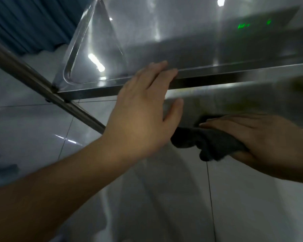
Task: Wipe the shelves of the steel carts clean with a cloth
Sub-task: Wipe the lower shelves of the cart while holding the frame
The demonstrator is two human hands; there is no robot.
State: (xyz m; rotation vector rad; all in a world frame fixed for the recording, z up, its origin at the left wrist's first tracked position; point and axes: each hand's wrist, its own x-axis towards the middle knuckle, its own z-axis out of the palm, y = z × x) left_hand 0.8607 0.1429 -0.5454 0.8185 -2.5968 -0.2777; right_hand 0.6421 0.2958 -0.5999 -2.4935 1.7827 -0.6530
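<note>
A steel cart fills the upper half of the view, and its top shelf (164,37) is shiny with light reflections. My left hand (143,109) rests over that shelf's front rim (226,78), fingers on top and thumb below, fingers only loosely curled. Beneath it is a lower shelf (234,100), blurred. My right hand (255,137) lies flat there, palm down, pressing a dark grey cloth (205,142) against the surface. Part of the cloth hangs out past the hand toward the left.
A round steel cart post (42,84) slants from the left edge down to the middle. Glossy white floor tiles (33,126) lie below. A blue curtain (28,20) hangs at the top left. Green lights (241,26) reflect in the top shelf.
</note>
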